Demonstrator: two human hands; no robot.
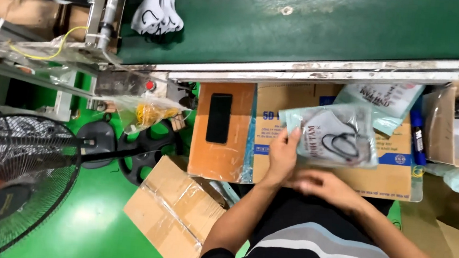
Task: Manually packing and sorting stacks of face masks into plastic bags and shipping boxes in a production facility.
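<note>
Left hand (pixel 282 153) pinches 1 clear mask packet (pixel 333 136) by its edge, keeping it flat; right hand (pixel 321 186), blurred below, grip unclear

My green belt (pixel 305 25) is mostly bare ahead; the metal rail (pixel 312 70) and side box (pixel 451 126) block me.

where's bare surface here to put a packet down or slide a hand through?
Free: the green belt right of the white masks, and the orange board below the black phone. Crowded: the carton top under the left hand, right hand and mask packet, and the open box at right.
</note>
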